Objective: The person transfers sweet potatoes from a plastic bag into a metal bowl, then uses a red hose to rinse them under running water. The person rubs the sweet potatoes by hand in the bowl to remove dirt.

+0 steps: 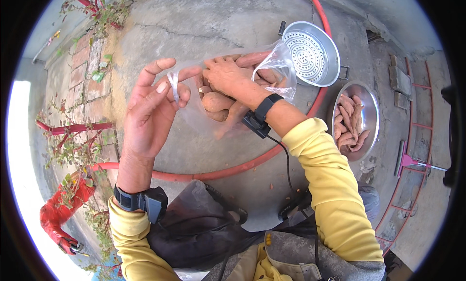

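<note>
My left hand [149,113] is raised, with a twisted handle of a clear plastic bag [194,117] looped over its index finger. The bag lies on the concrete and is full of sweet potatoes [217,101]. Through its mouth, my right hand [227,75] reaches in and rests on the sweet potatoes at the top. Its fingertips are partly hidden among them, so a grip cannot be made out. A second bag handle, crumpled and shiny, stands up to the right of my right wrist.
A perforated metal steamer pot [304,57] sits beyond the bag to the right. Nearer, a stainless steel basin [372,130] holds several smaller sweet potatoes. An orange hose [218,174] curves round the bag. Plants and bricks [96,95] line the left; a red metal ladder [422,126] and pink squeegee [407,160] lie right.
</note>
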The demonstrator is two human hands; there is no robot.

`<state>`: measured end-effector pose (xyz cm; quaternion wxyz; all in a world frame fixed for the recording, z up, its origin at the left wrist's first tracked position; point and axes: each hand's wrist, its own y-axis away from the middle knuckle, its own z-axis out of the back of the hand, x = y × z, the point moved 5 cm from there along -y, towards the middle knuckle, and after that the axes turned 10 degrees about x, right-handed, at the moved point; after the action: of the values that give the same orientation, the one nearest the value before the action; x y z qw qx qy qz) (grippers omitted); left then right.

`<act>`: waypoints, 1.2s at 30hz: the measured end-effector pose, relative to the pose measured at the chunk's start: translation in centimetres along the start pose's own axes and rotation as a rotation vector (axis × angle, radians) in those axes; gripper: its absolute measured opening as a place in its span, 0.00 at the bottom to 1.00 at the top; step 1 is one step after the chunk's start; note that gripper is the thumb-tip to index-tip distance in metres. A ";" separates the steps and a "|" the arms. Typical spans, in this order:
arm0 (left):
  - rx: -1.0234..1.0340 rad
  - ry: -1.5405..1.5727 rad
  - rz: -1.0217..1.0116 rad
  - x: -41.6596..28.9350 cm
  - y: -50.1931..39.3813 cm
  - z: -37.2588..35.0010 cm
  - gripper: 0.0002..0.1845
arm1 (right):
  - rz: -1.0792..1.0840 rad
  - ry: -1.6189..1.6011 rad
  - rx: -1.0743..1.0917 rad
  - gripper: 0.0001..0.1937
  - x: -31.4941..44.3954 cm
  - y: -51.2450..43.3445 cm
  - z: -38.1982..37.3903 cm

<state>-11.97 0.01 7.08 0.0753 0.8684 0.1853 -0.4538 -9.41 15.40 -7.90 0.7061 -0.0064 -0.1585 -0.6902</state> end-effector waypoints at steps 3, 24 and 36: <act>-0.015 0.026 -0.056 -0.6 0.1 0.6 0.19 | -0.101 -0.054 0.000 0.11 -2.1 2.7 1.1; 0.133 0.302 -0.201 -2.2 -2.5 -0.7 0.15 | -0.331 -0.538 -0.428 0.12 -6.6 12.4 1.0; -0.113 -0.362 0.327 -2.2 -3.4 -0.2 0.26 | -0.178 -0.386 -0.289 0.20 -16.6 30.9 12.3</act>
<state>-14.23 2.64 9.10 0.2280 0.7858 0.0507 -0.5727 18.14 35.77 6.39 0.5911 -0.2248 -0.1898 -0.7510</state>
